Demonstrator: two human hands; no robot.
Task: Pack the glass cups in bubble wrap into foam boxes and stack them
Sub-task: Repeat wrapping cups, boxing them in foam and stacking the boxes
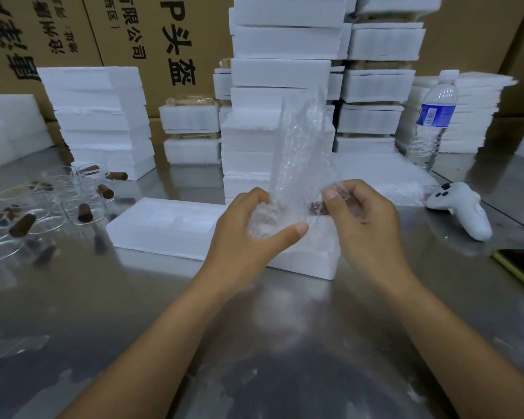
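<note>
Bubble wrap (pixel 300 140), clear, above white foam box (pixel 164 231)
My left hand (pixel 248 234) cups it, right hand (pixel 363 219) pinches it; box directly beneath, lengthwise across frame.

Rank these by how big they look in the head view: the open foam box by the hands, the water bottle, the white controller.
1. foam box, clearly largest.
2-3. water bottle and controller look about alike. The bottle stands farther back, so no ranking between them.

The left hand (pixel 251 234) and right hand (pixel 366 225) join bare forearms (pixel 164 328), fingers (pixel 288 234) short-nailed.
</note>
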